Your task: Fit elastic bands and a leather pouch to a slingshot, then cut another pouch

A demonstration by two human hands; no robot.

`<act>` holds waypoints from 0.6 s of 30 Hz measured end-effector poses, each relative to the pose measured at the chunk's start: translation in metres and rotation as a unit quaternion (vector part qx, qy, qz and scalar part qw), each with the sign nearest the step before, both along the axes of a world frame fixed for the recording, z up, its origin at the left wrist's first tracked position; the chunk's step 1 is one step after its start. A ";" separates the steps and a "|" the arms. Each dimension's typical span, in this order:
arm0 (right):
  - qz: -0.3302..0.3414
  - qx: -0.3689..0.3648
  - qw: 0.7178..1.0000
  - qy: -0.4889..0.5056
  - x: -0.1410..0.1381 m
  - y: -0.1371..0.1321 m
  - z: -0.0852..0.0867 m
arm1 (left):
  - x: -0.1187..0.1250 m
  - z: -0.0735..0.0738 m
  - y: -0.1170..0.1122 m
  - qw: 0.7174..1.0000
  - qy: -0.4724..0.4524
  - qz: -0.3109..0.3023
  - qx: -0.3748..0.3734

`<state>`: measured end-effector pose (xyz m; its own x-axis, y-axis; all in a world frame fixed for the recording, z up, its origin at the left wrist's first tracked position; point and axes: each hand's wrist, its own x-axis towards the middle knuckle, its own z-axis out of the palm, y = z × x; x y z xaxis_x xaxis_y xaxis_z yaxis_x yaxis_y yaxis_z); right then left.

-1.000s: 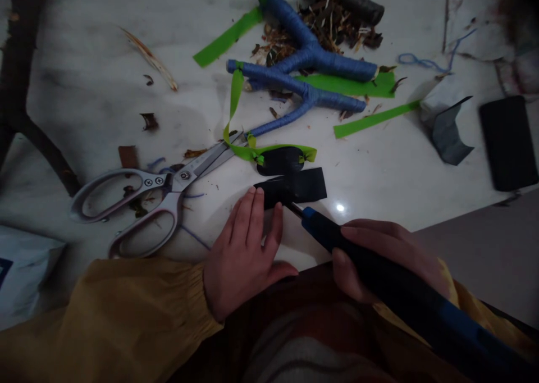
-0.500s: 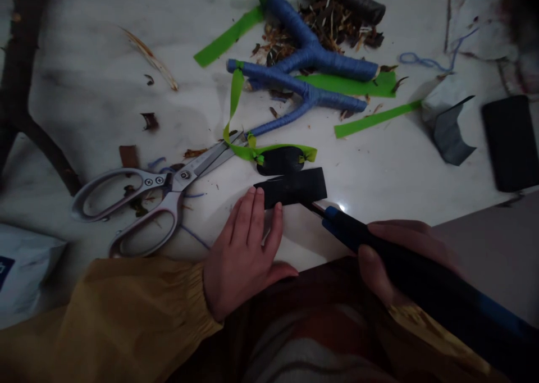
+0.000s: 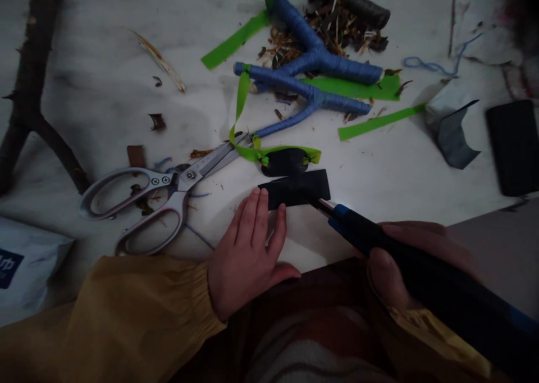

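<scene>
The black strip [image 3: 290, 191] is lying on the table [image 3: 387, 169], its long axis running nine to three; the left hand [image 3: 250, 254] is pressing the nine-o'clock end with outstretched fingers, the right hand [image 3: 433, 242] clasping a black-and-blue tool [image 3: 425, 273] pointing toward ten. A packet [image 3: 31, 285] (I'm reading "巾") is sitting at eight, scissors [image 3: 191, 176] at nine, a black oval patch [image 3: 284, 162] at twelve.

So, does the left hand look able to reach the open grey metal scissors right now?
Probably yes: the scissors lie beside the left hand, with only a thin blue thread between it and the nearer handle loop. Its fingertips rest on the flat black rectangular strip, so it would likely need to lift off.
</scene>
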<state>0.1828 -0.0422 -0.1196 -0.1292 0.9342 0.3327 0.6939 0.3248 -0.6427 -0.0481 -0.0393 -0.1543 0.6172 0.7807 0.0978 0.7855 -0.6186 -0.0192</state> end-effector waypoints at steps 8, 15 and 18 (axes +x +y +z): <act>0.019 0.071 0.997 -0.005 0.008 0.012 -0.009 | 0.000 0.000 0.000 1.000 -0.003 -0.001 0.001; -0.007 0.040 0.999 -0.003 0.000 0.012 -0.009 | -0.001 -0.001 -0.001 1.000 -0.012 0.004 0.002; -0.042 0.033 0.999 0.001 -0.017 0.010 -0.005 | -0.001 -0.001 -0.001 1.000 -0.012 0.002 -0.004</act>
<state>0.1661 -0.0322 -0.1247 -0.0516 0.9178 0.3936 0.7196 0.3075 -0.6226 -0.0492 -0.0404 -0.1550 0.6113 0.7843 0.1059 0.7884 -0.6151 0.0040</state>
